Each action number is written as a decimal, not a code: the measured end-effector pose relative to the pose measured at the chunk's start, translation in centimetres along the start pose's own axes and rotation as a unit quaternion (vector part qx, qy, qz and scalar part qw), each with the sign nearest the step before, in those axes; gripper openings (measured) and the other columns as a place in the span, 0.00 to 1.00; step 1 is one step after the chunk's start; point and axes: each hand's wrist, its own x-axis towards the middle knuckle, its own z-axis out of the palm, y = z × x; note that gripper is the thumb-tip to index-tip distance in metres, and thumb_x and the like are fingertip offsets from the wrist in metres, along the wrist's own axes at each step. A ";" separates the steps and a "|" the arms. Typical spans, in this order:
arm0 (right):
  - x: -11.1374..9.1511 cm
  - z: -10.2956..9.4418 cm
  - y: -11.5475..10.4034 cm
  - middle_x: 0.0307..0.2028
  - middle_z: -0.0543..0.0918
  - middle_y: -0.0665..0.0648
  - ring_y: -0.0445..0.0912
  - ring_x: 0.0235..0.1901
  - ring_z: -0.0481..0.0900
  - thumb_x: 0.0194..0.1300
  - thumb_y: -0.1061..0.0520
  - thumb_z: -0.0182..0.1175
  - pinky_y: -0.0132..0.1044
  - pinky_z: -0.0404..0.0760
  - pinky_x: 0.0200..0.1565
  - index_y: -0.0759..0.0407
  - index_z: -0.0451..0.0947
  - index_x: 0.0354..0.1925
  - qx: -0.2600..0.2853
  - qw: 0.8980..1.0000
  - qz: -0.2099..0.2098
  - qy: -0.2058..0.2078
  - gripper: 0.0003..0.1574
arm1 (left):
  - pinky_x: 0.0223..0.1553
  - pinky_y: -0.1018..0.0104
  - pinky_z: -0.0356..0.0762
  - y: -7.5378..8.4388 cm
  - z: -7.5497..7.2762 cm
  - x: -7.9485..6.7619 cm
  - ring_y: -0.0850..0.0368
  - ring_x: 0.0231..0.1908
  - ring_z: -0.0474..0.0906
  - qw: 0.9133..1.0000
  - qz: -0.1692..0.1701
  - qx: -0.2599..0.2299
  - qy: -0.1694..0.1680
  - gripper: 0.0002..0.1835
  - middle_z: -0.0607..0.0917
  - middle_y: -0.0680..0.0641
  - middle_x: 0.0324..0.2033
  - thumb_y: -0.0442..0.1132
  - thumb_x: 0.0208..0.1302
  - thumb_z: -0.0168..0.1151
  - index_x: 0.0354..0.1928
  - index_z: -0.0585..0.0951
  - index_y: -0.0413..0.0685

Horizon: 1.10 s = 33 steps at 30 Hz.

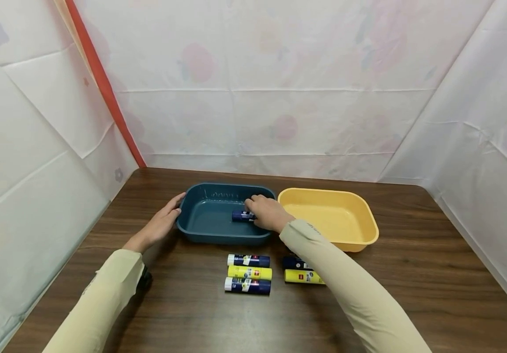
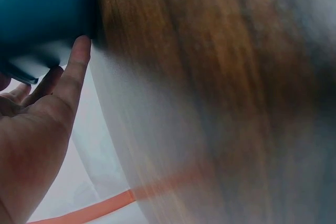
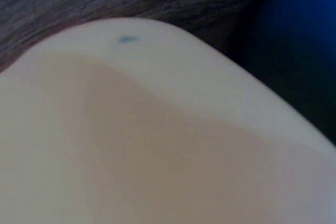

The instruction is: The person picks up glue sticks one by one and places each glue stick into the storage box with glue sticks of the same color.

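Note:
In the head view a dark blue glue stick (image 1: 241, 215) lies level inside the blue basin (image 1: 224, 239). My right hand (image 1: 267, 212) reaches over that basin's right side and grips the stick's right end, which the fingers hide. My left hand (image 1: 165, 219) rests against the basin's left end. The left wrist view has its fingers (image 2: 79, 59) extended along the outer wall. Nearer me lie two blue glue sticks (image 1: 258, 288) with white caps and a yellow glue stick (image 1: 260, 273) between them. A pale sleeve (image 3: 157, 103) covers most of the right wrist view.
A yellow basin (image 1: 372, 230) stands right of the blue one, partly behind the right forearm. Beside that forearm lie another yellow glue stick (image 1: 299, 276) and a dark blue one (image 1: 295, 263), both partly covered. White patterned sheeting (image 1: 258, 122) hangs behind the wooden table (image 1: 183, 314).

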 end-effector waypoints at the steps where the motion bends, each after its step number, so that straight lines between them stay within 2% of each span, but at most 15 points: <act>1: -0.1 -0.1 0.1 0.44 0.77 0.54 0.46 0.42 0.72 0.63 0.56 0.64 0.37 0.75 0.46 0.55 0.74 0.51 0.003 1.000 -0.003 0.006 0.18 | 0.58 0.38 0.62 0.0 0.0 0.0 0.32 0.66 0.54 1.000 0.001 -0.001 -0.001 0.28 0.52 0.30 0.70 0.41 0.78 0.30 0.75 0.43 0.45; 8: -1.5 -1.4 0.5 0.46 0.76 0.54 0.47 0.45 0.72 0.63 0.56 0.63 0.39 0.73 0.49 0.57 0.75 0.53 0.029 0.997 -0.026 0.060 0.20 | 0.56 0.38 0.65 -0.2 -0.1 0.0 0.31 0.64 0.56 1.000 0.012 0.001 0.004 0.28 0.53 0.29 0.69 0.40 0.78 0.30 0.75 0.44 0.43; 18: -5.3 -3.6 0.8 0.45 0.77 0.56 0.46 0.42 0.73 0.61 0.60 0.64 0.38 0.75 0.45 0.59 0.75 0.51 0.058 0.984 -0.086 0.147 0.19 | 0.54 0.38 0.68 -0.5 -0.6 0.2 0.30 0.64 0.56 1.000 0.007 0.011 0.001 0.28 0.52 0.29 0.69 0.42 0.78 0.29 0.75 0.42 0.44; 27: -9.2 -3.6 1.2 0.41 0.78 0.54 0.44 0.40 0.73 0.58 0.60 0.66 0.37 0.75 0.45 0.59 0.77 0.48 0.057 0.970 -0.121 0.205 0.18 | 0.55 0.37 0.65 -0.6 -0.9 0.0 0.30 0.65 0.54 1.000 0.002 0.011 -0.002 0.28 0.51 0.29 0.69 0.42 0.78 0.29 0.75 0.42 0.45; 33: -11.7 -3.0 0.8 0.40 0.78 0.53 0.42 0.38 0.70 0.58 0.59 0.66 0.35 0.75 0.42 0.57 0.78 0.47 0.063 0.966 -0.125 0.217 0.17 | 0.56 0.37 0.65 -0.7 -1.2 -0.1 0.30 0.65 0.53 1.000 0.001 0.005 0.001 0.28 0.51 0.29 0.69 0.42 0.78 0.29 0.75 0.42 0.46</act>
